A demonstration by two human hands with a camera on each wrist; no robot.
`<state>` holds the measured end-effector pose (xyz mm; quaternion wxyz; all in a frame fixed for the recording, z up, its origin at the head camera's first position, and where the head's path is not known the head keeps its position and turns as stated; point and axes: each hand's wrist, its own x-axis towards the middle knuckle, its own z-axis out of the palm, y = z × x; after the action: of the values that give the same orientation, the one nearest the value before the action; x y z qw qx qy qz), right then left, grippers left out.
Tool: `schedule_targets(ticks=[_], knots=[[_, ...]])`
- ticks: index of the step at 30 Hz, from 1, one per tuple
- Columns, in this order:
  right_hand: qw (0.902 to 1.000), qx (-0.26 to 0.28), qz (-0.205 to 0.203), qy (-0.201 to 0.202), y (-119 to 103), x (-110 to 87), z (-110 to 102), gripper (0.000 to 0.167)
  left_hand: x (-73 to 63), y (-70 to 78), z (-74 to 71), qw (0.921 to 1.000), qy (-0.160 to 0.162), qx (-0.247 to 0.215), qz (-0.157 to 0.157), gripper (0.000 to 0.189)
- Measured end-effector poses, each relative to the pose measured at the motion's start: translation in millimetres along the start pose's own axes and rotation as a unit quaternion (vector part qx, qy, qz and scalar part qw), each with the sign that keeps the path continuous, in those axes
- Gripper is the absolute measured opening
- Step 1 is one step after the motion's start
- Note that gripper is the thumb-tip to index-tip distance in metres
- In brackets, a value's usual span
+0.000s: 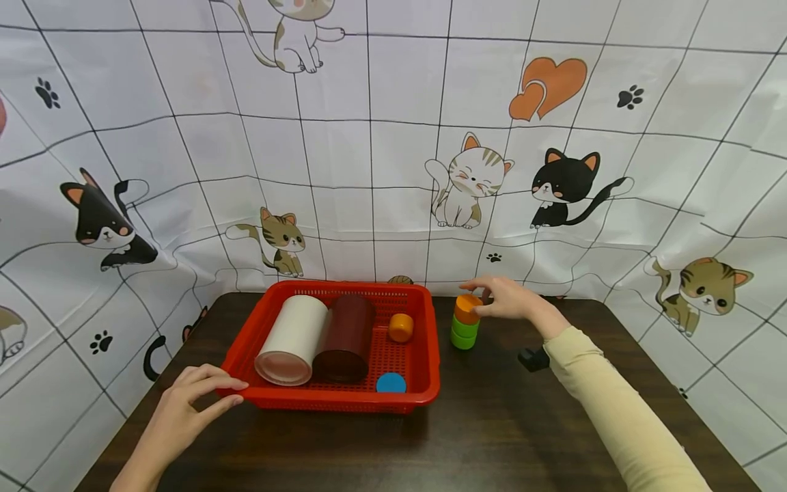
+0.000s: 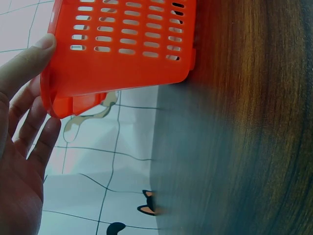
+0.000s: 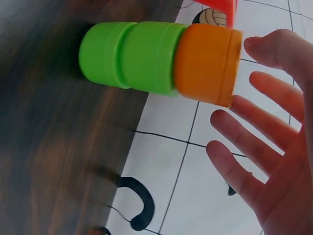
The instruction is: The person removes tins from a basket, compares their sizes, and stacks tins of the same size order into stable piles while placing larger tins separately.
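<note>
At the front left corner of the red basket [image 1: 344, 396], my left hand [image 1: 184, 403] pinches the rim between thumb and fingers. The left wrist view shows the thumb [image 2: 36, 56] on one side of that rim and fingers on the other. To the right of the basket stands a stack: an orange cup [image 1: 468, 309] on top of two green cups [image 3: 149, 56]. My right hand [image 1: 507, 298] is at the top of this stack. Its fingers are spread around the orange cup's upper end, without a grip on it.
In the basket lie a white cylinder [image 1: 294, 338] and a dark brown cylinder [image 1: 347, 338], side by side. A small orange cup [image 1: 401, 328] and a blue round piece [image 1: 391, 383] are to their right. A black object [image 1: 533, 359] lies beneath the right forearm. A cat-print sheet [image 1: 399, 171] hangs behind the table.
</note>
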<state>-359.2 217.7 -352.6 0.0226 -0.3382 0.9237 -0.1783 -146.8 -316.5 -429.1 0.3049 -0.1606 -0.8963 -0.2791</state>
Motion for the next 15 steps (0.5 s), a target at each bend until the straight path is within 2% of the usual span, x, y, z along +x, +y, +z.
schedule_targets(ticks=[5, 15], knots=[[0.9998, -0.021, 0.000, 0.006, -7.9, 8.9, -5.9, 0.051, -0.7, 0.3, 0.5, 1.0000, 0.000, 0.002, 0.000, 0.041], [0.9977, -0.056, -0.038, 0.004, -33.9, 31.7, -20.0, 0.051, -0.2, -2.4, 1.2, 1.0000, 0.002, 0.001, 0.005, 0.042]])
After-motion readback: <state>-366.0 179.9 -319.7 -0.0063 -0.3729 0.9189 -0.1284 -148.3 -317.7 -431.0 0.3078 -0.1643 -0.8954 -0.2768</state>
